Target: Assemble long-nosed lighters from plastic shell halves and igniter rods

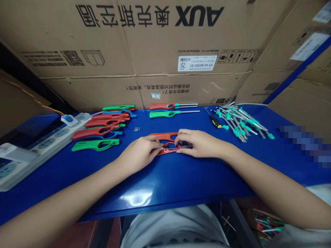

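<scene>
I see the left hand [141, 151] and right hand [200, 143], each grip pinched on the orange casing [167, 151] at the blue worktop [186, 179].

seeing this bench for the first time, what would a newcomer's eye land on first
Probably the big cardboard behind the blue table, with its bold black letters upside down. Next, the left hand and right hand at the orange plastic pieces mid-table. Then the red, green and blue handles lined up left, and the heap of metal tubes on the right.
</scene>
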`<state>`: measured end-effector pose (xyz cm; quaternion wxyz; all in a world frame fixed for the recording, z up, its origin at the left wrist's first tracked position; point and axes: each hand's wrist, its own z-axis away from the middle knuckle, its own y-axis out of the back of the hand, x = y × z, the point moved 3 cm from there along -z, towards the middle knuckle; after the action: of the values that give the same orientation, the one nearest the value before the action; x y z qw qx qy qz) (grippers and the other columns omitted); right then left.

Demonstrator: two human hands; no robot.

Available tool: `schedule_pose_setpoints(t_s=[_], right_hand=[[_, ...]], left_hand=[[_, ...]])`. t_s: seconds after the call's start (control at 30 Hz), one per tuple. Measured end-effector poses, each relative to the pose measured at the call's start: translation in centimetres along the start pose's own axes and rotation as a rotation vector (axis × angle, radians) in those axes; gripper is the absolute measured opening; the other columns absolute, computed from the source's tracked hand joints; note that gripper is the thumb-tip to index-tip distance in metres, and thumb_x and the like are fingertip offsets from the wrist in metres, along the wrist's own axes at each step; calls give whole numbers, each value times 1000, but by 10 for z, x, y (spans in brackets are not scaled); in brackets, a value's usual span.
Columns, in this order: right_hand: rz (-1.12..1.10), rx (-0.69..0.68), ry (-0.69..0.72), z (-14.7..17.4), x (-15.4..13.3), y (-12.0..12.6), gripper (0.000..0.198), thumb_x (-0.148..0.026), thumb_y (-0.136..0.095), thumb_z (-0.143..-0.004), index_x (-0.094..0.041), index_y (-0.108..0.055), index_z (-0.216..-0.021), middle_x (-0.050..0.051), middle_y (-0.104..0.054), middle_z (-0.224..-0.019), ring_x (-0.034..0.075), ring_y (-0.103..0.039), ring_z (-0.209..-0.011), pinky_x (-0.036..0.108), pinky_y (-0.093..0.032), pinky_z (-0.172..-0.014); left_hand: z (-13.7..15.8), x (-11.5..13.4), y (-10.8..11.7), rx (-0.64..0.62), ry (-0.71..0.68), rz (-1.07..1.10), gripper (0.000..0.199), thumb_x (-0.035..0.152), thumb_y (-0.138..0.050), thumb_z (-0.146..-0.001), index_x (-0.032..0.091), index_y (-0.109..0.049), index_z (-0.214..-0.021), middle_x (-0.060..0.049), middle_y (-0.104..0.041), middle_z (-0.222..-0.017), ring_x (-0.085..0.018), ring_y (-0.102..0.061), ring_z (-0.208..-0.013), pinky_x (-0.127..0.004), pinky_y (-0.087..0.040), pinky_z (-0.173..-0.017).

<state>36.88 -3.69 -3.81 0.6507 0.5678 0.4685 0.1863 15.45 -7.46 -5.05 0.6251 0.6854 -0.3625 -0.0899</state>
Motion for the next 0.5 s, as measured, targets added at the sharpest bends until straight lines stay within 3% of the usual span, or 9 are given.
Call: schedule_pose_setpoints(t_s=[0.3, 0.5], right_hand=[[20, 1, 15, -6, -2, -12, 7, -21, -64, -91, -19, -61, -97, 3, -67, -103, 16, -62, -82, 25, -39, -66], [-33, 14, 27, -4, 1, -12, 7, -21, -64, -90, -19, -60, -95, 3, -67, -99, 15, -61, -81, 25, -39, -66]], left_hand=[[12, 25, 4, -151, -9, -365, 34, 26, -45, -103, 13, -69, -123, -13, -65, -103, -27, -66, -90, -40, -54, -80], [17, 28, -2, -136, -44, -542, 37, 13, -47, -99, 9, -61, -132, -16, -63, -108, -31, -61, -101, -43, -51, -83]])
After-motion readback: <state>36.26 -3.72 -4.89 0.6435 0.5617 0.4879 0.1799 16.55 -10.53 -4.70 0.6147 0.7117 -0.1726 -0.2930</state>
